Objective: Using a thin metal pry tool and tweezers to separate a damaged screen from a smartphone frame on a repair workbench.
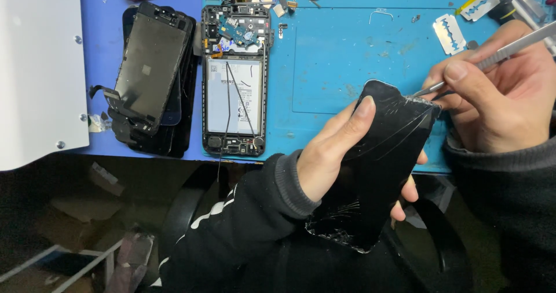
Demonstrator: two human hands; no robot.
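Observation:
My left hand [333, 151] grips a black phone screen [379, 165] with badly cracked glass, held tilted above the table's near edge. My right hand [501, 93] holds a thin metal pry tool [492, 58] like a pen. The tool's tip touches the screen's top right corner, where the glass is splintered. Both arms wear dark sleeves.
An opened phone [234, 78] with its battery and circuit board bare lies on the blue work mat [347, 55]. A stack of removed black screens [153, 78] sits left of it. A razor blade [449, 33] and small metal parts lie at the back. A white panel [37, 67] fills the left.

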